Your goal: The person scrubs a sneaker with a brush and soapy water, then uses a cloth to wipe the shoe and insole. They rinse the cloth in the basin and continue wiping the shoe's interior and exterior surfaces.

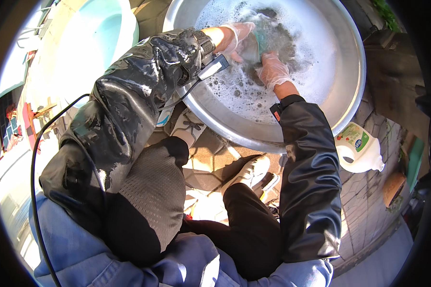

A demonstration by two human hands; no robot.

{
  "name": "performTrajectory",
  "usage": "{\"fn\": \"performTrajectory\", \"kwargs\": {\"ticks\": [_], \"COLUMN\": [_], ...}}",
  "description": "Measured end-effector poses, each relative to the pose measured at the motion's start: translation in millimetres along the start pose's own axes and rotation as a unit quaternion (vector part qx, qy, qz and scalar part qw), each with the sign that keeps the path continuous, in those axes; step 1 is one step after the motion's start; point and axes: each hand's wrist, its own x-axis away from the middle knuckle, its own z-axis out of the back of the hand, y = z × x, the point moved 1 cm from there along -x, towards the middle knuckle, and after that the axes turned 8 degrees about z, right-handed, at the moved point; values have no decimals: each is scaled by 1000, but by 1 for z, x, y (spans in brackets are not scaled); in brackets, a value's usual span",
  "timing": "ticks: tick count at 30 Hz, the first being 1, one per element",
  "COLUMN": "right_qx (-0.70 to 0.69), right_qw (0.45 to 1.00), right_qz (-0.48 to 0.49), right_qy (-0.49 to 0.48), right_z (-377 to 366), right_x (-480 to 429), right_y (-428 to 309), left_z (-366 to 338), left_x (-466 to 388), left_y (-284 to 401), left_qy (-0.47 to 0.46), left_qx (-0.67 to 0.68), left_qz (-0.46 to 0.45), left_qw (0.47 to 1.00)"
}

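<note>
A wide metal basin (348, 107) of foamy, greyish water stands before me. Both hands are in thin clear plastic gloves, over its middle. My left hand (237, 37) reaches in from the left, its fingers and thumb around a translucent teal item (257, 42) that is partly under water. From the near side, my right hand (274, 70) grips the lower edge of the same item, its fingertips hidden by the item and the murky water. The item's exact kind cannot be made out. Dark shiny sleeves cover both forearms.
A pale blue-green plastic tub (127, 32) stands at the upper left. Right of the basin lies a white handled jug (359, 150) with a label. A white-bristled brush (272, 182) is beside my shoe (251, 170). A black cable (34, 172) runs along my left side.
</note>
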Motion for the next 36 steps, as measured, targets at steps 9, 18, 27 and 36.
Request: {"fn": "performTrajectory", "kwargs": {"ticks": [9,18,27,36], "right_qx": [-57,68,-335,-296], "right_qw": [932,989,913,840], "right_qz": [198,106,41,217], "right_qy": [299,76,231,400], "right_z": [20,7,53,60], "right_x": [3,-41,-11,24], "right_y": [-1,4,16,-46], "left_z": [8,7,10,0], "left_x": [-16,-9,-3,9], "left_y": [0,1,-7,-3], "left_qy": [21,10,-5,-129], "left_qx": [-25,-113,80,316], "left_qz": [-26,5,-31,-123], "left_qw": [999,994,996,932]}}
